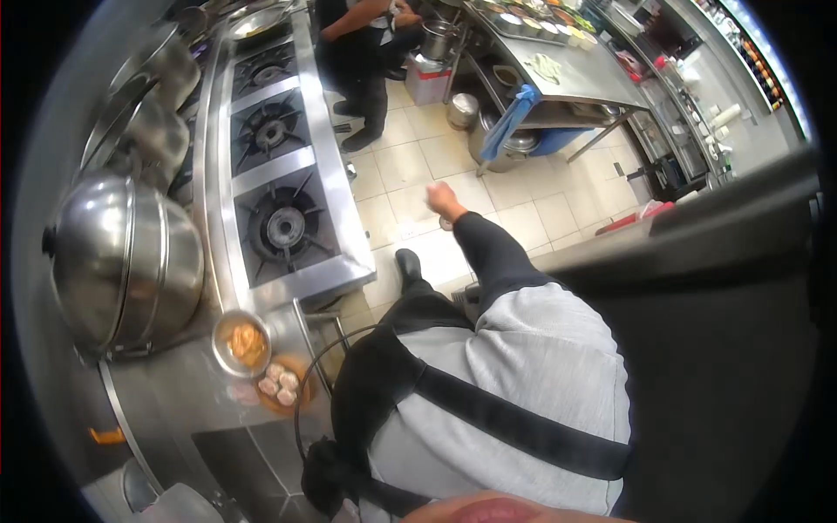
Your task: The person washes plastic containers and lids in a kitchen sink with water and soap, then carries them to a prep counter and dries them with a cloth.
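My right hand [443,200] hangs over the tiled floor [545,213], in a black sleeve, touching nothing visible. Its fingers are blurred, and whether they are open or closed does not show. My left hand is not in view. To the left, on the steel counter [166,410], a metal bowl [218,349] holds orange-brown pieces. Beside it, an orange-brown plate [301,403] carries several pale round pieces [279,383].
A stove [301,161] with black burners runs along the left, beside large steel pots [122,253]. Another person [357,70] stands beyond it. A steel worktable [602,78] holds food containers; a blue cloth [510,122] hangs from it.
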Demonstrator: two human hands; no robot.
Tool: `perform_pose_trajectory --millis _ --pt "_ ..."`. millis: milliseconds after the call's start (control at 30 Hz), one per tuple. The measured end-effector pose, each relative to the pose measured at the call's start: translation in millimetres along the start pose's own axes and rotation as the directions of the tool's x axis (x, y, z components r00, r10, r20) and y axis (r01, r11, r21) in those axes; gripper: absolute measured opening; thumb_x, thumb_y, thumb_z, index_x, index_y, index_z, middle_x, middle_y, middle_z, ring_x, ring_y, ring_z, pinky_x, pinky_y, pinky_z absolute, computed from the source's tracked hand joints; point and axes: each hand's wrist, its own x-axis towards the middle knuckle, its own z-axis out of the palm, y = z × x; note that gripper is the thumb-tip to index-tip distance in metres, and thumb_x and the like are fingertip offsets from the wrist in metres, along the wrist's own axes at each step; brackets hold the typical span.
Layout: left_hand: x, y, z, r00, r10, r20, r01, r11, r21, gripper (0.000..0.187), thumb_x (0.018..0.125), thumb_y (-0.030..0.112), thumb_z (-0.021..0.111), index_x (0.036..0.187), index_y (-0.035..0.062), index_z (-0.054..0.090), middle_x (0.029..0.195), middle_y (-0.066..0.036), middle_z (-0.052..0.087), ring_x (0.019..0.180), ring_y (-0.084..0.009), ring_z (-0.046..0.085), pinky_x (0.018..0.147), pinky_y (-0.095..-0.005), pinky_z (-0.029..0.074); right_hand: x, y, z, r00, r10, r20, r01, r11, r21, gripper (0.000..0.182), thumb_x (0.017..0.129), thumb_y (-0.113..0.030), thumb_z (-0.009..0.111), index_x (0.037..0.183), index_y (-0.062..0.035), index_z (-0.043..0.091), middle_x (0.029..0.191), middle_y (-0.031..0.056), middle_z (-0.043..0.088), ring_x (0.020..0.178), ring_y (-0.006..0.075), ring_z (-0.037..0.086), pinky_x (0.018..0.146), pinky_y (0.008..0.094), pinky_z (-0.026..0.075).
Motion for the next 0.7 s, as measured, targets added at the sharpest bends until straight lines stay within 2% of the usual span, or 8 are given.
perform_pose_trajectory --millis 33,100,267,333,467,533,600,700 --pt "6.9 13.0 27.8 0.999 0.035 0.04 -0.034 0.999 -0.021 0.094 0.078 0.037 0.075 0.149 0.0004 0.026 0.146 -0.02 0.039 0.133 -0.0301 0.041 0.113 -0.0418 0.03 -10.9 22.7 -39.0 0.981 0.01 0.192 0.008 0.996 -0.092 0.023 0.086 -0.021 0.057 0.093 0.0005 0.059 0.094 0.0277 0.063 0.09 0.0451 0.062 0.08 0.0484 0.051" --pt "26.1 41.5 86.6 0.987 0.11 0.117 -0.105 0.993 -0.046 0.094 0.078 0.038 0.075 0.149 0.0002 0.026 0.146 -0.02 0.039 0.132 -0.03 0.041 0.113 -0.0418 0.03 -15.2 67.2 -83.6 0.936 0.215 0.277 -0.198 0.976 -0.086 0.031 0.088 -0.018 0.055 0.106 0.0063 0.051 0.098 0.0305 0.064 0.096 0.0445 0.063 0.084 0.0478 0.051" --pt "78.6 122.5 241.4 0.911 0.278 0.304 -0.252 0.96 -0.122 0.096 0.078 0.042 0.075 0.149 -0.0003 0.026 0.145 -0.02 0.04 0.132 -0.0296 0.042 0.113 -0.0418 0.03 -16.5 196.7 -136.5 0.769 0.432 0.471 -0.277 0.89 -0.363 0.032 0.084 -0.02 0.058 0.101 0.0071 0.063 0.104 0.029 0.065 0.101 0.0414 0.063 0.087 0.0445 0.051" --pt "98.2 155.2 304.5 0.86 0.347 0.373 -0.303 0.937 -0.172 0.097 0.078 0.043 0.075 0.149 -0.0006 0.027 0.144 -0.02 0.041 0.132 -0.0294 0.042 0.112 -0.0418 0.03 -14.4 213.1 -154.4 0.69 0.555 0.464 -0.408 0.828 -0.384 0.033 0.083 -0.021 0.058 0.097 0.0072 0.067 0.106 0.0301 0.065 0.103 0.0405 0.063 0.088 0.0433 0.051" --pt "124.0 220.9 425.4 0.698 0.497 0.516 -0.388 0.868 -0.311 0.098 0.077 0.046 0.075 0.148 -0.001 0.027 0.143 -0.02 0.042 0.132 -0.0291 0.042 0.112 -0.0418 0.03 1.3 229.9 -160.8 0.641 0.59 0.491 -0.508 0.806 -0.305 0.033 0.081 -0.021 0.057 0.094 0.0079 0.067 0.103 0.0326 0.063 0.103 0.0414 0.062 0.086 0.0459 0.05" --pt "127.8 253.3 480.6 0.6 0.568 0.564 -0.412 0.823 -0.39 0.099 0.077 0.048 0.075 0.148 -0.0012 0.027 0.143 -0.02 0.042 0.132 -0.029 0.042 0.112 -0.0418 0.03 8.9 240.9 -141.7 0.73 0.504 0.461 -0.459 0.862 -0.215 0.026 0.08 -0.019 0.057 0.092 0.0022 0.067 0.102 0.0274 0.065 0.1 0.04 0.062 0.083 0.0464 0.05" --pt "124.0 281.9 531.0 0.502 0.626 0.597 -0.424 0.78 -0.461 0.099 0.077 0.049 0.075 0.148 -0.0014 0.028 0.142 -0.02 0.043 0.132 -0.0288 0.042 0.112 -0.0418 0.03 23.8 243.7 -139.5 0.864 0.18 0.47 -0.188 0.982 -0.029 0.02 0.081 -0.02 0.059 0.091 -0.006 0.067 0.102 0.02 0.065 0.098 0.0385 0.061 0.08 0.046 0.05" --pt "112.8 325.3 609.3 0.332 0.708 0.624 -0.419 0.703 -0.575 0.1 0.077 0.051 0.075 0.148 -0.0018 0.028 0.141 -0.02 0.044 0.131 -0.0286 0.042 0.112 -0.0417 0.03 50.0 182.6 -201.7 0.867 0.295 0.403 -0.305 0.951 -0.04 0.018 0.08 -0.024 0.061 0.093 -0.0138 0.067 0.1 0.0155 0.066 0.096 0.0381 0.062 0.079 0.0463 0.05"
